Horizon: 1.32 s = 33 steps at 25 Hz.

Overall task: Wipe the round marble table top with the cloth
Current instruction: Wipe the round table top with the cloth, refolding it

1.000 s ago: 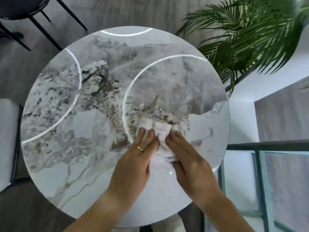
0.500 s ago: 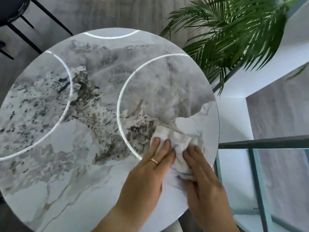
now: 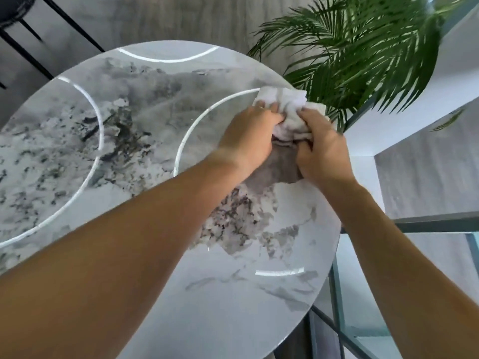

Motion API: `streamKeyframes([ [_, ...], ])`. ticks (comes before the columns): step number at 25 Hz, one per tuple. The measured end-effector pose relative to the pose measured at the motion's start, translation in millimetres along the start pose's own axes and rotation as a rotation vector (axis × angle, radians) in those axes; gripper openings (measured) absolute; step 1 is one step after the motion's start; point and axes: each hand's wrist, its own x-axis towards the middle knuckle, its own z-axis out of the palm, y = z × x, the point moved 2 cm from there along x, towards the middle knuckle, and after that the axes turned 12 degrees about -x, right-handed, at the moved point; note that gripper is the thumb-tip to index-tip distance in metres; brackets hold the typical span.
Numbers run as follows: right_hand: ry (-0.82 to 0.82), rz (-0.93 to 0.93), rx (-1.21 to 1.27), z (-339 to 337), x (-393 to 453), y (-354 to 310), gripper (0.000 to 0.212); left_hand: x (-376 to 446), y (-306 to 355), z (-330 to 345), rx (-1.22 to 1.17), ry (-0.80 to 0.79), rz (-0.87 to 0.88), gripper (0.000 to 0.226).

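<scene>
The round marble table top (image 3: 145, 156) is grey and white with dark veins and bright ring-shaped reflections. A crumpled white cloth (image 3: 287, 110) lies pressed on the table's far right edge. My left hand (image 3: 248, 136) grips the cloth's left side, fingers curled into it. My right hand (image 3: 321, 149) holds its right side. Both arms are stretched out across the table.
A green palm plant (image 3: 363, 47) hangs just beyond the cloth at the far right. A white ledge (image 3: 414, 120) and a glass railing (image 3: 388, 307) run along the right. Black chair legs (image 3: 26, 47) stand at the far left on the grey floor.
Both hands pushed the cloth from the near right part of the table to its far right edge, next to the plant. My arms are now extended and fingers bunched into the cloth.
</scene>
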Motion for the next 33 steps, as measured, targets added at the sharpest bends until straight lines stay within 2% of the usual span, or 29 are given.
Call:
streamKeyframes([
  [5,-0.104,-0.095,0.039,6,-82,-32,0.06,-107,-7,-22,-0.108,-0.05,0.033,0.052],
  [9,-0.137,-0.204,-0.103,21,-7,-39,0.056,-45,-42,-34,0.006,0.013,0.062,0.052],
  [13,-0.201,-0.123,-0.154,33,52,-67,0.06,-2,-62,-44,-0.029,0.039,-0.024,0.04],
  [16,-0.242,-0.101,-0.099,33,11,-90,0.062,-43,-69,-60,-0.05,0.029,-0.044,0.04],
  [20,-0.235,-0.251,-0.016,47,-39,-125,0.066,-125,-88,-84,-0.08,0.07,-0.044,0.054],
  [23,-0.259,-0.35,-0.063,68,9,-143,0.068,-92,-126,-99,-0.004,0.121,-0.06,0.055],
  [26,-0.311,-0.336,-0.154,92,80,-165,0.075,-33,-156,-116,0.056,0.147,-0.092,0.05],
  [28,-0.276,-0.308,-0.121,101,112,-182,0.071,-14,-166,-126,0.068,0.146,-0.1,0.045],
  [30,-0.235,-0.294,-0.071,105,114,-194,0.066,-23,-168,-135,0.076,0.155,-0.124,0.047],
  [33,-0.288,-0.368,-0.004,111,67,-222,0.069,-85,-175,-150,0.014,0.197,-0.211,0.053],
])
